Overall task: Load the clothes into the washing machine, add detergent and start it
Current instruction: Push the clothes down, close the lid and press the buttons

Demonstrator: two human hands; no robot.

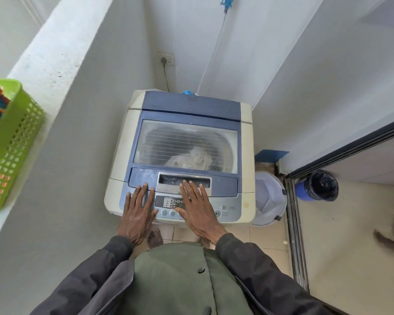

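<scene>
A cream and blue top-loading washing machine (180,155) stands in the corner with its lid (187,144) down. Pale clothes (191,156) show through the lid's window. My left hand (138,212) lies flat with straight fingers on the front left of the machine, fingertips at the lid's edge. My right hand (197,210) lies flat over the control panel (168,204), its fingertips reaching the lid's handle recess (183,180). Neither hand holds anything.
A green plastic basket (11,142) with colourful items sits on the ledge at left. A white bucket (268,198) stands right of the machine, a blue bin (319,186) beyond a sliding door track (293,223). A power cord runs to a wall socket (166,59).
</scene>
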